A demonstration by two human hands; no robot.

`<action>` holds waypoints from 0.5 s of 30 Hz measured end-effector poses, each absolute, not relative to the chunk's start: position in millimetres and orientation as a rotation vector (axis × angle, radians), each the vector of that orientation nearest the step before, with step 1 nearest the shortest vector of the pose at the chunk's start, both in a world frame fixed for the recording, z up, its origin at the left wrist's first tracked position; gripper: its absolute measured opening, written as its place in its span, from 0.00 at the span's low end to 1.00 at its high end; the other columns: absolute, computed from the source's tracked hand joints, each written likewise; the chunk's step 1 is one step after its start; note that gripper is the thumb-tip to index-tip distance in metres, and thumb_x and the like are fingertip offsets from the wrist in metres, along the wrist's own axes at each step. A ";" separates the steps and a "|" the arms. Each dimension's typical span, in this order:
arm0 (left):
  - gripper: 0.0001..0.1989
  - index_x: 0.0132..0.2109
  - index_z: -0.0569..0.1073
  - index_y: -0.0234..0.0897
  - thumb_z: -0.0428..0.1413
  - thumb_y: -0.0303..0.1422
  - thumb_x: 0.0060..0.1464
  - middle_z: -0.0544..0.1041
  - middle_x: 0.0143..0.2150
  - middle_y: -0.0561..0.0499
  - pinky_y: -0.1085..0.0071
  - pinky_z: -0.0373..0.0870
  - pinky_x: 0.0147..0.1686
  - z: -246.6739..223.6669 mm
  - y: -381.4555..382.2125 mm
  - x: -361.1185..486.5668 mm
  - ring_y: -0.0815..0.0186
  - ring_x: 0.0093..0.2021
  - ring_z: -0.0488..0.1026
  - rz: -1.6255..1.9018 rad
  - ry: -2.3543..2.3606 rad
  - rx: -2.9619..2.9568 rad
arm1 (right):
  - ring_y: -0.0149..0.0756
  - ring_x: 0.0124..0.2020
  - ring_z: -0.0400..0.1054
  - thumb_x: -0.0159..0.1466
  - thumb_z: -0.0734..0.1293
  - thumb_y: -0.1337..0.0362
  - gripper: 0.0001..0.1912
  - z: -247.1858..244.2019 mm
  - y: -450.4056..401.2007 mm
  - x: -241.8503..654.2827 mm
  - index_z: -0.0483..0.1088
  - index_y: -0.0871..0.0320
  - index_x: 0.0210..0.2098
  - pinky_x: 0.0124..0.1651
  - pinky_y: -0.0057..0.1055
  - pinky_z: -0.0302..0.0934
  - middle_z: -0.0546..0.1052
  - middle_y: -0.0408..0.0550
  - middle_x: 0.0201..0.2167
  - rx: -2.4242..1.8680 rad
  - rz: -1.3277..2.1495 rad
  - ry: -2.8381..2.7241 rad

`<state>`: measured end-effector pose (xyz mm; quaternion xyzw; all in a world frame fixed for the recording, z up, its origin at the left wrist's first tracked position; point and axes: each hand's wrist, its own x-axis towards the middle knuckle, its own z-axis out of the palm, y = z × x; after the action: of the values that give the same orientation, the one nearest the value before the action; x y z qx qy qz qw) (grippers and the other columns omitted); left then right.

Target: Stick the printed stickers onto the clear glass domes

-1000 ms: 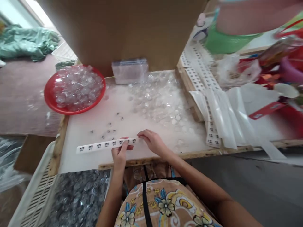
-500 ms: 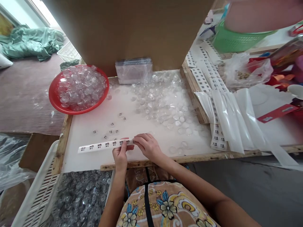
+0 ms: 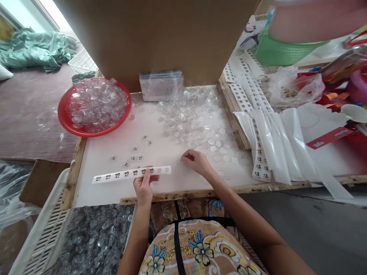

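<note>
My left hand (image 3: 144, 186) pinches a white strip (image 3: 111, 176) of small black panda stickers, thumb on top and fingers beneath. The strip's right end shows two faint spots without dark prints. To the right, my right hand (image 3: 196, 161) is closed in a pinch just above the white board (image 3: 172, 187), with a tiny dark sticker (image 3: 181, 160) at its fingertips. Beyond the strip lie several clear discs bearing panda stickers (image 3: 133, 158). Many plain clear discs (image 3: 197, 126) are spread over the back and right of the board.
A red bowl (image 3: 64, 120) heaped with clear discs stands at the back left. A large cardboard box (image 3: 155, 38) rises behind the board. Sticker sheets (image 3: 258, 164) hang over the right wooden edge. Below left is a white crate (image 3: 48, 233) beside many dark-patterned discs.
My right hand has left the strip and moved right, holding a small sticker. The strip's right end is now uncovered. My left hand still holds it, nearly in place.
</note>
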<state>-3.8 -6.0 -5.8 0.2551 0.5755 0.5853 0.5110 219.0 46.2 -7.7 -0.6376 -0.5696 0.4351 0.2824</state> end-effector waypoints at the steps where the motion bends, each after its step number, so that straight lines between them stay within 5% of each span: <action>1: 0.18 0.39 0.77 0.30 0.63 0.42 0.49 0.78 0.24 0.50 0.72 0.73 0.23 -6.2 -6.2 -4.1 0.64 0.22 0.76 1.410 1.386 0.611 | 0.31 0.24 0.63 0.56 0.64 0.62 0.06 -7.1 45.3 216.6 0.72 0.56 0.27 0.29 0.27 0.55 0.74 0.42 0.23 -1.714 1.149 -1.546; 10: 0.17 0.38 0.77 0.31 0.64 0.41 0.47 0.78 0.25 0.50 0.73 0.72 0.21 -4.0 -5.7 -3.2 0.65 0.20 0.76 1.429 1.365 0.574 | 0.33 0.31 0.67 0.60 0.64 0.70 0.06 -21.3 36.7 198.9 0.73 0.56 0.31 0.36 0.30 0.59 0.71 0.48 0.35 -1.700 0.729 -1.829; 15: 0.16 0.38 0.77 0.30 0.64 0.41 0.48 0.78 0.26 0.50 0.73 0.72 0.22 -6.5 -6.1 -4.6 0.67 0.20 0.75 1.454 1.350 0.573 | 0.35 0.34 0.69 0.61 0.63 0.72 0.15 -20.3 41.8 163.4 0.68 0.57 0.47 0.37 0.30 0.61 0.73 0.48 0.36 -1.655 0.845 -1.810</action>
<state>-4.6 -6.1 -6.5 0.2383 0.5612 0.6045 0.5126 163.4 41.8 -20.3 -0.6141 -0.6719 0.3135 0.2705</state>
